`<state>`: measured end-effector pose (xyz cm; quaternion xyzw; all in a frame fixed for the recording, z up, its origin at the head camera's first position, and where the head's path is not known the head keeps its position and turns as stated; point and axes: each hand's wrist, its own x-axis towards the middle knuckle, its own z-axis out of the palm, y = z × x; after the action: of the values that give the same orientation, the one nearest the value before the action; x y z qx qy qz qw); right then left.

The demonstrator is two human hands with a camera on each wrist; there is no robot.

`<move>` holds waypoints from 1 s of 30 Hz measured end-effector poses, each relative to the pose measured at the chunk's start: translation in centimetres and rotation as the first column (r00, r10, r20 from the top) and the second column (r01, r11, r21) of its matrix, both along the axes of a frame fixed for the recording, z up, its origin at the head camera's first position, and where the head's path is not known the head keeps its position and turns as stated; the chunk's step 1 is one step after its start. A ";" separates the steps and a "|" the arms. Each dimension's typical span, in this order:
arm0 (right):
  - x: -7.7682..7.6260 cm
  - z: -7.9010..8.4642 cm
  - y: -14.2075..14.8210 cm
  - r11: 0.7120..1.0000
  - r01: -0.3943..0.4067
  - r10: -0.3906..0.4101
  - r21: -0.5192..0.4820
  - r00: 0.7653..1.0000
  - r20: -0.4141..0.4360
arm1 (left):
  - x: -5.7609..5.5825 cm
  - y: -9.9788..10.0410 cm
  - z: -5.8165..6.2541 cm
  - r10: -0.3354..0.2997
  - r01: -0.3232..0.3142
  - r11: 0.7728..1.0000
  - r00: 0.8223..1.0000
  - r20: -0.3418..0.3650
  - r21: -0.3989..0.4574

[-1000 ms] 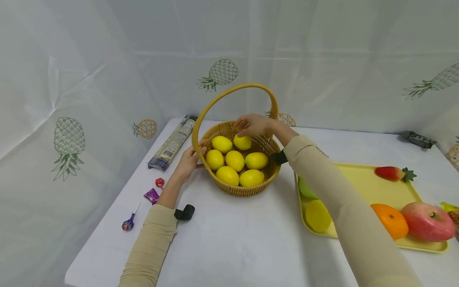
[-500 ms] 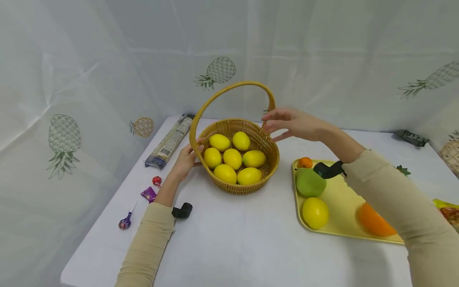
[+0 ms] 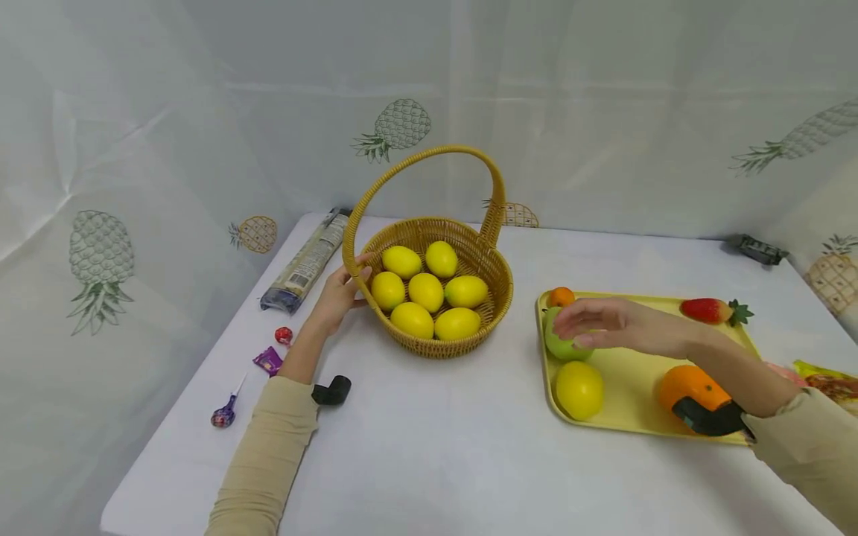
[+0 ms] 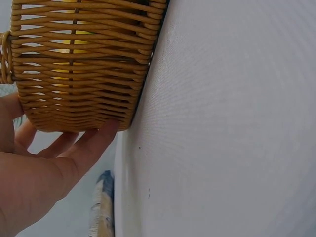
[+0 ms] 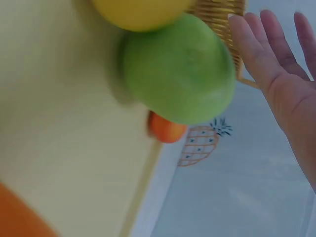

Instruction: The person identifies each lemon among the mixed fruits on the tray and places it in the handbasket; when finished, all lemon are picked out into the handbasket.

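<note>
A wicker basket [image 3: 452, 348] with a tall arched handle [image 3: 429, 152] stands on the white table, several yellow lemons [image 3: 426, 292] lying inside it. My left hand [image 3: 337, 296] rests on the basket's left side, below the handle's base. In the left wrist view its extended fingers [image 4: 94, 148] lie against the woven wall. Over the yellow tray [image 3: 643, 424], my right hand [image 3: 623, 325] hovers with loose fingers and holds nothing. Partly behind it sits a green fruit [image 3: 561, 339]; the right wrist view shows this green fruit [image 5: 180, 69] apart from the palm.
The tray also bears a yellow fruit [image 3: 579, 391], a small orange fruit [image 3: 561, 297], a large orange [image 3: 690, 387] and a strawberry [image 3: 705, 310]. Left of the basket lie a long packet [image 3: 308, 264], a purple-wrapped candy [image 3: 269, 361] and lollipops [image 3: 224, 413]. A black object [image 3: 757, 249] lies far right.
My right hand has left the lemon at the back of the basket and moved right, over the tray. The left hand stays on the basket. The view has shifted slightly.
</note>
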<state>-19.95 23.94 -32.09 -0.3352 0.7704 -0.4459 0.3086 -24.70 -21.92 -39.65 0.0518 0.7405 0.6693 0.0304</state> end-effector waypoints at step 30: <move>3.1 -2.9 1.3 0.978 0.051 -0.023 0.201 0.990 -0.139 | -0.1 0.0 0.1 0.002 -0.002 1.000 1.000 0.003 -0.018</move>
<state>-16.81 25.26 -35.02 -0.3171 0.8374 -0.3462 0.2798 -24.78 -21.91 -39.58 0.0497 0.7467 0.6626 0.0312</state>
